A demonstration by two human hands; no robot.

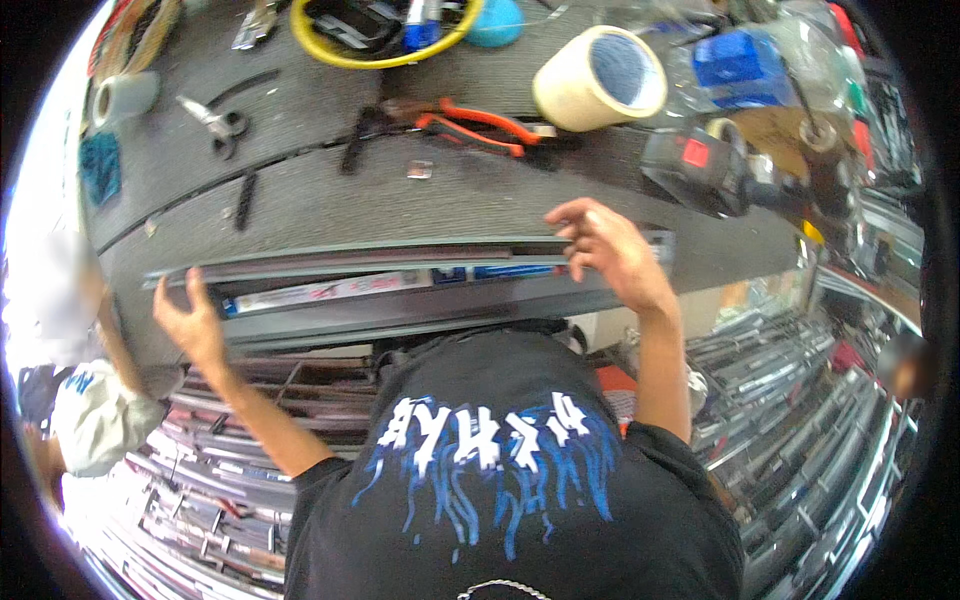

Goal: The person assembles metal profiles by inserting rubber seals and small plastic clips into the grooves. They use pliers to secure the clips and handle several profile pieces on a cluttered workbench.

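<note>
A long, thin grey profile [370,250] lies crosswise along the near edge of the bench in front of me. At its left end, my left hand [200,335] is open, thumb and fingers apart around the tip; contact is unclear. My right hand [615,255] is open near the right end, its fingers spread and slightly bent, with nothing visible in them. Between that profile and a wider grey profile [400,315] nearer to me shows a white and blue printed strip [340,288].
On the dark ribbed bench [300,195] lie scissors [215,122], orange-handled pliers [480,128], a large tape roll [560,85], a cordless drill [700,170] and a yellow-rimmed basin [385,62]. Metal bars [230,480] fill racks below. Another person [100,410] is at the left.
</note>
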